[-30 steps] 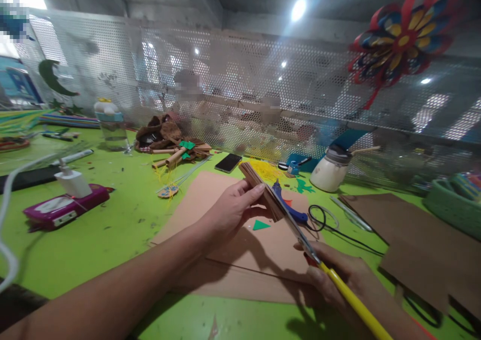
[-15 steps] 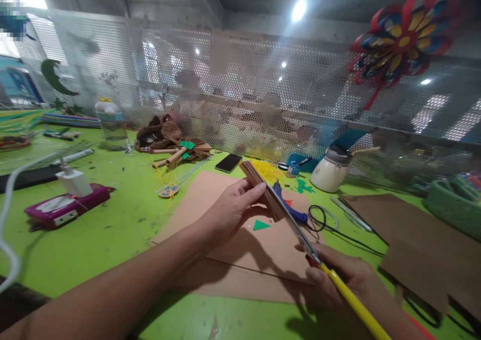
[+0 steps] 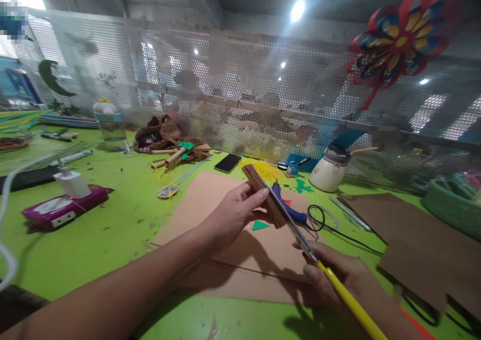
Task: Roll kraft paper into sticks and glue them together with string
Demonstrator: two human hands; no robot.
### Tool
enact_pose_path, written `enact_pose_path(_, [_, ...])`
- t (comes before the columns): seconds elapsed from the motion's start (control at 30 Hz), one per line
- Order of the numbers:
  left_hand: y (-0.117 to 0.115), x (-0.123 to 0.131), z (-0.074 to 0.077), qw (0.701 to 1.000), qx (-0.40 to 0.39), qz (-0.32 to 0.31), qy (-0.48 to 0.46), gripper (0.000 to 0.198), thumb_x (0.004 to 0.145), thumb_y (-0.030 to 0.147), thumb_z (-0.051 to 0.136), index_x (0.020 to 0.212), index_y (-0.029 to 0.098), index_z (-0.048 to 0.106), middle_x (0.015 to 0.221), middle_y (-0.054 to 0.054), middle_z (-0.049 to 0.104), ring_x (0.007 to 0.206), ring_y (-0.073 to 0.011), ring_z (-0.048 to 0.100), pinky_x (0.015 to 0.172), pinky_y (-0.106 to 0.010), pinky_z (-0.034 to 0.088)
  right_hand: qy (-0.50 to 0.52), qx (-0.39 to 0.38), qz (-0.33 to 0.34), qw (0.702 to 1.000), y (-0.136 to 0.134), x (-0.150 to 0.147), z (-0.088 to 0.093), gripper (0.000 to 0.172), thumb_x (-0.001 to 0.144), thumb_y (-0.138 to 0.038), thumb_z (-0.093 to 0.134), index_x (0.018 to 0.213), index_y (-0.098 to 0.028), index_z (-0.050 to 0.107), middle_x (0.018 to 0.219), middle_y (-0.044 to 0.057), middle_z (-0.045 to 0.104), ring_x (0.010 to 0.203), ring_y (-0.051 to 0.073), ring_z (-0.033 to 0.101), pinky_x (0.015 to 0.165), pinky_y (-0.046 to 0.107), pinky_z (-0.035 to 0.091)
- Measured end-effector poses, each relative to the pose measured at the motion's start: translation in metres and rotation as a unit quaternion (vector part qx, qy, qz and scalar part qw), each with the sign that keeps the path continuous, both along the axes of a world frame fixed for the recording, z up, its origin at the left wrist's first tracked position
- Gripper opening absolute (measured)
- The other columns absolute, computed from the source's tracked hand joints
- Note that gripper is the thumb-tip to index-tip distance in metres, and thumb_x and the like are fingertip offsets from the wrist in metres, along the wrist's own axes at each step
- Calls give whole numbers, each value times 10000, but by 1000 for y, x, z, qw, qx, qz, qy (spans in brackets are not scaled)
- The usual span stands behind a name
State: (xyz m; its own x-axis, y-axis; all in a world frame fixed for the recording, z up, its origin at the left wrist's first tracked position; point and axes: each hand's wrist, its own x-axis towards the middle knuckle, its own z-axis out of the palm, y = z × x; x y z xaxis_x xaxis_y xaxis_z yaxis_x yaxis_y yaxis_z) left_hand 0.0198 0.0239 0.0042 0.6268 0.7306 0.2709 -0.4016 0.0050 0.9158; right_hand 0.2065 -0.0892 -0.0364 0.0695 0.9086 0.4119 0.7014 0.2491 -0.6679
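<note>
My left hand (image 3: 242,207) pinches a stack of narrow brown paper strips (image 3: 259,180) between thumb and fingers, tilted above the table. In my right hand (image 3: 334,270) are scissors (image 3: 300,239) with yellow handles, closed around by the fingers. Their blades lie along the right edge of the stack; whether paper sits between the blades I cannot tell. Beneath both hands are tan paper sheets (image 3: 203,195), with a small green paper triangle (image 3: 260,225) on them. A blue glue gun (image 3: 291,211) lies just behind the blades, partly covered by them.
A purple power strip (image 3: 67,210) with a white plug stands at left. Farther back are a phone (image 3: 227,163), yellow shreds (image 3: 263,170) and a white jar (image 3: 328,172). Brown cardboard (image 3: 417,230) and a green basket (image 3: 447,205) occupy the right. A perforated screen (image 3: 233,89) rises behind.
The strip stack and my left hand have shifted slightly right and down. The scissors remain against the stack's edge, and the whole view has moved a little.
</note>
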Motion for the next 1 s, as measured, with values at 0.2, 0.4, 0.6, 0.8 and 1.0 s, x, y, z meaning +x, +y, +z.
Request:
enact_pose_path(0.2, [-1,0,1,1000,9,5,0,186,897,299,509,921,123,564,889,-93,654,780,-177,619,732,-341,492,-48,29,-12,998,2,1,0,337,757,-420,561,929,-181,725,625,37,663,490,166,596,417,206,454])
enact_pose_path(0.4, [1,-1,0,1000,0,11,6,198,876,317,541,908,122,555,880,-86,643,742,-163,609,725,-340,486,-74,20,-18,997,2,2,-3,365,765,-434,537,935,-165,715,623,38,659,525,178,613,446,212,456])
enact_pose_path(0.6, [1,0,-2,1000,-6,14,19,212,866,326,555,921,121,557,889,-87,641,748,-168,614,739,-350,485,-69,-4,-29,997,2,2,0,387,752,-448,555,962,-157,702,674,44,672,526,169,602,457,216,458])
enact_pose_path(0.8, [-6,4,-3,1000,-12,7,22,205,848,314,582,925,124,571,883,-88,652,772,-180,622,729,-339,491,-69,0,-8,998,1,-2,6,333,783,-395,544,963,-157,693,628,19,639,492,147,565,451,211,451])
enact_pose_path(1.0, [-9,5,-3,1000,-19,10,9,199,833,302,606,922,125,588,888,-90,667,781,-178,627,752,-339,493,-91,13,-7,996,0,-1,6,334,786,-412,551,951,-163,699,641,21,648,533,160,589,475,217,460])
